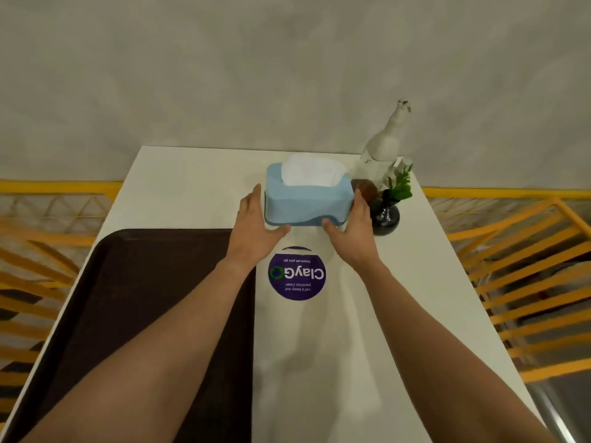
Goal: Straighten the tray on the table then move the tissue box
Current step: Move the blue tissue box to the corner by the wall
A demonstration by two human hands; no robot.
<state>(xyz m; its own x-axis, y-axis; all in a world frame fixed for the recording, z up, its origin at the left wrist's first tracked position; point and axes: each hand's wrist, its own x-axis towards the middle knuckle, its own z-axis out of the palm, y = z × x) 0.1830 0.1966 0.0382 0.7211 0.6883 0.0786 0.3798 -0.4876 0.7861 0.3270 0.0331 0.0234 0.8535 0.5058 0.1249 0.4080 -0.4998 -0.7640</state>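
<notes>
Two hands, left hand [254, 223] and right hand [353, 230], fingers gripping blue tissue box [308, 199]; white tissue [311, 172] protruding; tray [144, 298] empty.

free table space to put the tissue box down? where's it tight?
Bare white table lies right of the round purple sticker out to the right edge, and behind the brown tray, left of the tissue box. It is crowded at the far right corner: black vase and white figurine sit close beside the right hand.

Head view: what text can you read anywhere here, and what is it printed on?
"ClayGo": purple round sticker on the white table, upside down to the camera.
"Clean as you go": same sticker, small print.
"Let's keep our pantries clean": same sticker, blurry, likely reading.
Tissue box, tray: no text visible.
</notes>
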